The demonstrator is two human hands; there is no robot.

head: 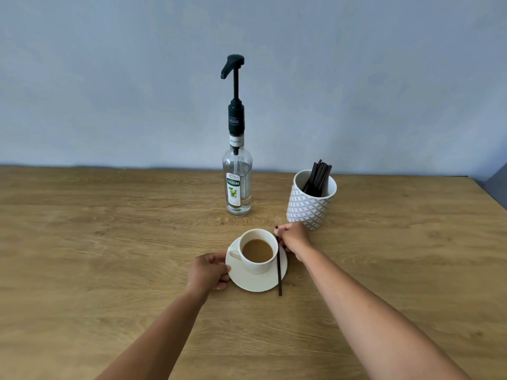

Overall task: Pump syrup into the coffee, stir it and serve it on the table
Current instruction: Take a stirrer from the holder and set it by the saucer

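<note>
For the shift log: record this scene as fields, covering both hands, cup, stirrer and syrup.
left hand: grips saucer at left rim
right hand: pinches stir stick near its far end, at saucer's right rim
coffee cup: upright on saucer, milky coffee inside, handle left
stir stick: across saucer's right edge, outside the cup
syrup bottle: upright behind cup, no hand on it
patterned cup: right of bottle, holds spare sticks

Forearms reach up from the lower frame; left hand [210,270] grips the saucer [255,283]; right hand [293,238] pinches the stirrer [279,272].
</note>
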